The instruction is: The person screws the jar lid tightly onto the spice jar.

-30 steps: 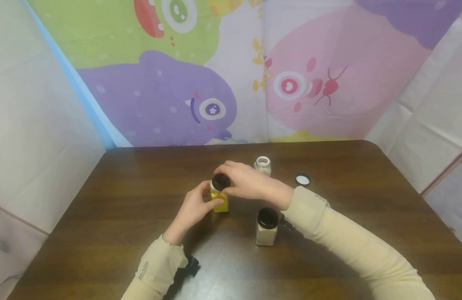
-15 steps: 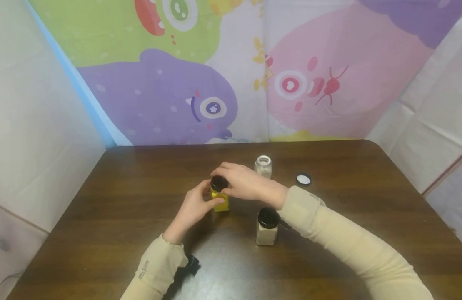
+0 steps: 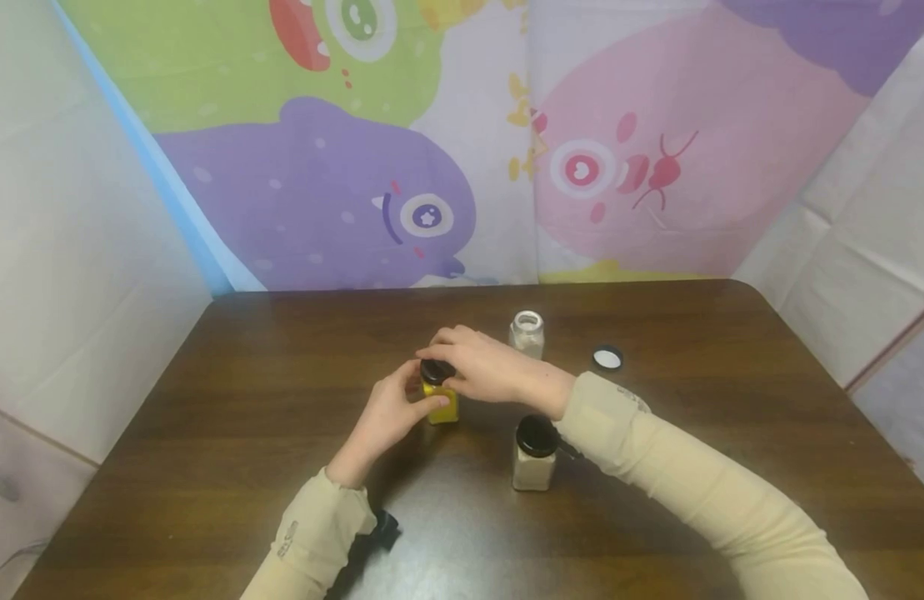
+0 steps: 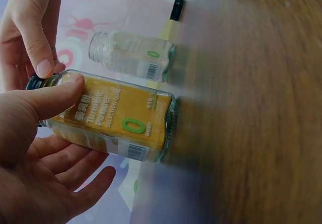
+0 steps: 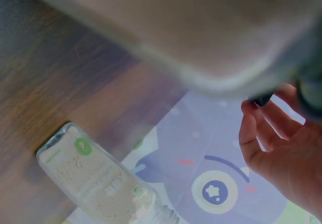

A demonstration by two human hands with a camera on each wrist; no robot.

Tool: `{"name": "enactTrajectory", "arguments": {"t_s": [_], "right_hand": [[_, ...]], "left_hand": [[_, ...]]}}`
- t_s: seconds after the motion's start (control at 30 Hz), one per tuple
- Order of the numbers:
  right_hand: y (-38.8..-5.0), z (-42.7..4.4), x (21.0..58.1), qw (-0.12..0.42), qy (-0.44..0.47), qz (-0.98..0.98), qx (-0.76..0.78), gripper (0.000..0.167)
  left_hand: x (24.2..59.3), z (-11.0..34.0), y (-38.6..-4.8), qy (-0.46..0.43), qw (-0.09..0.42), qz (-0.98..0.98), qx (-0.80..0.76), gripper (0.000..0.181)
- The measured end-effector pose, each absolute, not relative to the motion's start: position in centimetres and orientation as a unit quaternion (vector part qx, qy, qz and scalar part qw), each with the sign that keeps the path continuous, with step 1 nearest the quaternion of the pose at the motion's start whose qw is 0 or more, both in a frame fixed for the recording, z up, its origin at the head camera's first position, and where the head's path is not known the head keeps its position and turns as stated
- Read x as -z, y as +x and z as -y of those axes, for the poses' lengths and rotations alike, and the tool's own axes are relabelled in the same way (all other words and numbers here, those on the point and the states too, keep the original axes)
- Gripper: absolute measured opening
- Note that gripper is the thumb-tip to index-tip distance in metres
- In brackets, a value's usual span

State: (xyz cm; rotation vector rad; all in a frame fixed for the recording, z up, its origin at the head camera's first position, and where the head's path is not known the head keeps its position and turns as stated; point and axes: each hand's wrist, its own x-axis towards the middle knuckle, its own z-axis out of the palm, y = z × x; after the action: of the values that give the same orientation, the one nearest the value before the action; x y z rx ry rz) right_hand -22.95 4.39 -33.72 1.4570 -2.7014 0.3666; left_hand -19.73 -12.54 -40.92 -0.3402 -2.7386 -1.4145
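Observation:
A square glass jar of yellow powder [image 4: 123, 105], labelled Turmeric Powder, stands upright between the hands. My left hand [image 3: 387, 412] holds its side; in the left wrist view the thumb lies across the label and the fingers pass behind. My right hand [image 3: 484, 367] grips the black screw lid [image 3: 435, 371] from above, its thumb on the near side of the rim. The lid is partly hidden by that hand. In the right wrist view a blurred pale shape fills the top, and curled fingers [image 5: 261, 128] touch a small dark piece.
Behind the right hand stands an open glass jar of pale powder [image 3: 527, 336]. A black lid with a white lining [image 3: 607, 358] lies to its right. Nearer, beside the right cuff, is a lidded jar of pale powder [image 3: 534, 462]. All are on the brown wooden table [image 3: 282, 375].
The right hand's fingers have turned round the black lid toward the left, covering more of it. The left hand keeps its hold on the jar, and the other jars have not moved.

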Motion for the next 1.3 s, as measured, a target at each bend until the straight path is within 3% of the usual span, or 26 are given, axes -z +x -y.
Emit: {"name": "enactTrajectory", "arguments": {"t_s": [0.53,0.73,1.3], "right_hand": [[-23.1,-4.4,34.1,-0.001,0.424,0.894,-0.143,0.049],[-23.1,-4.8,34.1,0.013,0.409,0.9,-0.148,0.049],[-23.0,-6.0,34.3,0.021,0.399,0.897,-0.19,0.032]], "left_hand": [[41.1,12.5,-19.8,-0.114,0.021,0.876,0.468,0.053],[41.1,12.5,-19.8,-0.115,0.024,0.876,0.468,0.051],[41.1,12.5,-19.8,-0.112,0.029,0.875,0.469,0.051]]}}
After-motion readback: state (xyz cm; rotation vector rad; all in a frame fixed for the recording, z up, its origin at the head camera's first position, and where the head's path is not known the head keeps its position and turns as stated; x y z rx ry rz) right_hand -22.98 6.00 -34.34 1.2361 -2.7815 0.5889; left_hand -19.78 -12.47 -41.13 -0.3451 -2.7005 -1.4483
